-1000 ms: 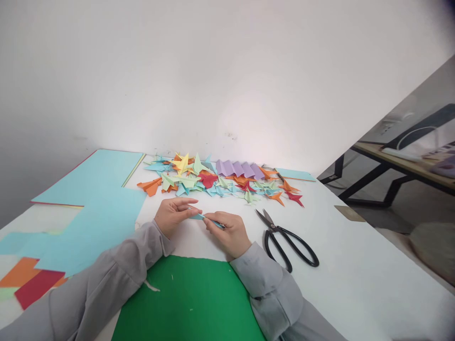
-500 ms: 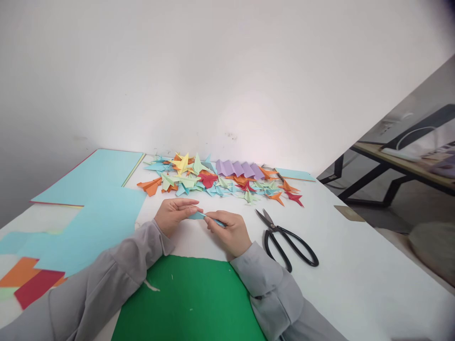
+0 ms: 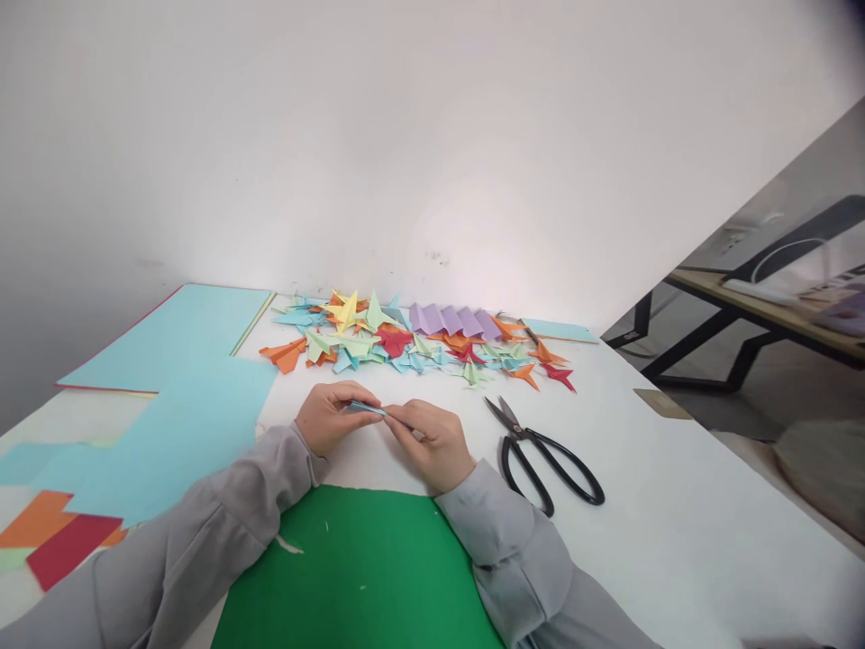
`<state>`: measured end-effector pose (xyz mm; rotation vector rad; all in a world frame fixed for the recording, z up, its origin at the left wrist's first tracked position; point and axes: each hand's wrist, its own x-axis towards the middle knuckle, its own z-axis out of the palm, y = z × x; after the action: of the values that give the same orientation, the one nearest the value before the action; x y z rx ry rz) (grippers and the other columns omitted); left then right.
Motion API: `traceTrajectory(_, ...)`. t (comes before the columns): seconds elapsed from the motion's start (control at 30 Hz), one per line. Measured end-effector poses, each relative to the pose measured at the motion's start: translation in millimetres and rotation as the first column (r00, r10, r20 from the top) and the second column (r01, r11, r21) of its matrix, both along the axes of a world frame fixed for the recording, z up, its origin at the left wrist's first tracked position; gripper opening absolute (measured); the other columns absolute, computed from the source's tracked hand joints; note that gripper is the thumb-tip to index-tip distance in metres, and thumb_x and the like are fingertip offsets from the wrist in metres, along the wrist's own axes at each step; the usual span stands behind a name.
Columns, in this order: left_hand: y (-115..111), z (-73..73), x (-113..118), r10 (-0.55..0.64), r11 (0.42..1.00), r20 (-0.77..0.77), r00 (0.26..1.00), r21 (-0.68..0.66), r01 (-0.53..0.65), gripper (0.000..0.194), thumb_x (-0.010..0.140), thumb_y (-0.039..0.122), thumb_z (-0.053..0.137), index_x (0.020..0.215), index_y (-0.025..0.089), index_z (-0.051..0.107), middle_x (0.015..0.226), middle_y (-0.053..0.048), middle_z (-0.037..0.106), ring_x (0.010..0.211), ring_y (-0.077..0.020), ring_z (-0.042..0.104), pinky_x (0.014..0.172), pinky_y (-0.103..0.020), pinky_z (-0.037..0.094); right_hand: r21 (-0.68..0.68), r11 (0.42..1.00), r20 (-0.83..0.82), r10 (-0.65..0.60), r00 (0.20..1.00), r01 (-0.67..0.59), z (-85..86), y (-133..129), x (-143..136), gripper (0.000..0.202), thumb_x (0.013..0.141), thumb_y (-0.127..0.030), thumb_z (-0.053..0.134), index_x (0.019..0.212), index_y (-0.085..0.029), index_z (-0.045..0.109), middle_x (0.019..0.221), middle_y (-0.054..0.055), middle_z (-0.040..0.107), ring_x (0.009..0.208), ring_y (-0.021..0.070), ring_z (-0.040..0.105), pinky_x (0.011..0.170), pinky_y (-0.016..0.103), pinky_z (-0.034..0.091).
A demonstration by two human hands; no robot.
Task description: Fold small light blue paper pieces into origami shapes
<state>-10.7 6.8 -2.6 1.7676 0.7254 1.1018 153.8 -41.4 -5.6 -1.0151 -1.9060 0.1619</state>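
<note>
L hand (image 3: 336,419) & R hand (image 3: 432,442) both pinching a thin folded lt-blue paper (image 3: 367,407) betw. them, fingertips close tog. over the white tabletop (image 3: 662,505), just past the green sheet (image 3: 358,568), w/ blk-handled scissors (image 3: 518,432) lying to the R, blades apart, & multicolored paper planes (image 3: 394,341) heaped behind!

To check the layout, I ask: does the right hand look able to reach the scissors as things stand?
Probably yes: the scissors lie beside the right hand, with only bare table visible between, though its fingers are holding blue paper.
</note>
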Motion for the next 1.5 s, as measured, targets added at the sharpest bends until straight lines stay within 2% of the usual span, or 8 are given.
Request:
traceTrajectory(0.13, 0.3, -0.9, -2.3, -0.03, 0.999, -0.028, 0.999, 0.022, 0.031, 0.014, 0.065, 0.025, 0.068, 0.077, 0.018, 0.07, 0.076, -0.006, 0.066, 0.073, -0.0176, 0.061, 0.07, -0.03, 0.048, 0.066, 0.998, 0.036, -0.007, 0.999, 0.005, -2.5, 0.9, 1.1, 0.02, 0.082, -0.018, 0.046, 0.085, -0.015, 0.066, 0.065, 0.007, 0.062, 0.06, 0.0143, 0.056, 0.056, 0.025, 0.045)
traceTrajectory(0.4, -2.0, 2.6, -1.6, -0.004, 0.998, -0.051, 0.999, 0.06, 0.007, 0.01, 0.066, 0.024, 0.067, 0.071, 0.016, 0.071, 0.07, -0.007, 0.066, 0.066, -0.0169, 0.061, 0.064, -0.029, 0.048, 0.095, 0.995, 0.093, -0.022, 0.995, 0.013, -3.7, 1.0, 1.1, 0.021, 0.082, -0.018, 0.045, 0.085, -0.016, 0.066, 0.063, 0.006, 0.061, 0.059, 0.0138, 0.055, 0.054, 0.024, 0.044)
traceTrajectory(0.6, -2.7, 4.2, -1.2, 0.007, 0.99, -0.1, 0.995, 0.141, 0.007, 0.01, 0.068, 0.022, 0.064, 0.068, 0.014, 0.069, 0.065, -0.006, 0.064, 0.062, -0.0149, 0.058, 0.06, -0.027, 0.046, 0.094, 0.996, 0.078, -0.013, 0.997, 0.006, -3.1, 1.4, 0.1, 0.019, 0.082, -0.017, 0.046, 0.082, -0.015, 0.065, 0.06, 0.005, 0.058, 0.055, 0.0128, 0.053, 0.052, 0.023, 0.042)
traceTrajectory(0.83, -2.7, 6.2, -1.5, 0.006, 0.982, -0.137, 0.991, 0.189, 0.02, 0.01, 0.07, 0.022, 0.062, 0.072, 0.014, 0.068, 0.069, -0.006, 0.065, 0.065, -0.0146, 0.059, 0.063, -0.026, 0.047, 0.054, 0.999, 0.051, -0.004, 0.999, 0.001, -0.2, 0.6, 0.2, 0.02, 0.082, -0.017, 0.046, 0.079, -0.013, 0.066, 0.056, 0.004, 0.055, 0.052, 0.0119, 0.051, 0.05, 0.022, 0.04)
traceTrajectory(1.03, -2.4, 5.3, -1.2, 0.005, 0.981, -0.138, 0.99, 0.19, 0.022, 0.011, 0.071, 0.022, 0.061, 0.072, 0.013, 0.068, 0.068, -0.006, 0.064, 0.064, -0.0144, 0.059, 0.062, -0.025, 0.047, 0.046, 0.999, 0.051, -0.006, 0.999, 0.003, -0.7, 0.6, 0.2, 0.02, 0.083, -0.018, 0.046, 0.079, -0.016, 0.065, 0.055, 0.002, 0.054, 0.051, 0.0111, 0.049, 0.049, 0.022, 0.039)
traceTrajectory(1.5, -2.4, 6.3, -1.4, -0.048, 0.983, -0.142, 0.989, 0.17, 0.072, 0.011, 0.072, 0.022, 0.061, 0.069, 0.014, 0.068, 0.066, -0.004, 0.062, 0.063, -0.0128, 0.056, 0.061, -0.025, 0.044, 0.032, 0.999, 0.081, 0.003, 0.997, -0.005, 1.5, -1.6, -1.8, 0.022, 0.083, -0.018, 0.045, 0.074, -0.014, 0.064, 0.05, 0.0, 0.048, 0.048, 0.0105, 0.045, 0.048, 0.021, 0.036)
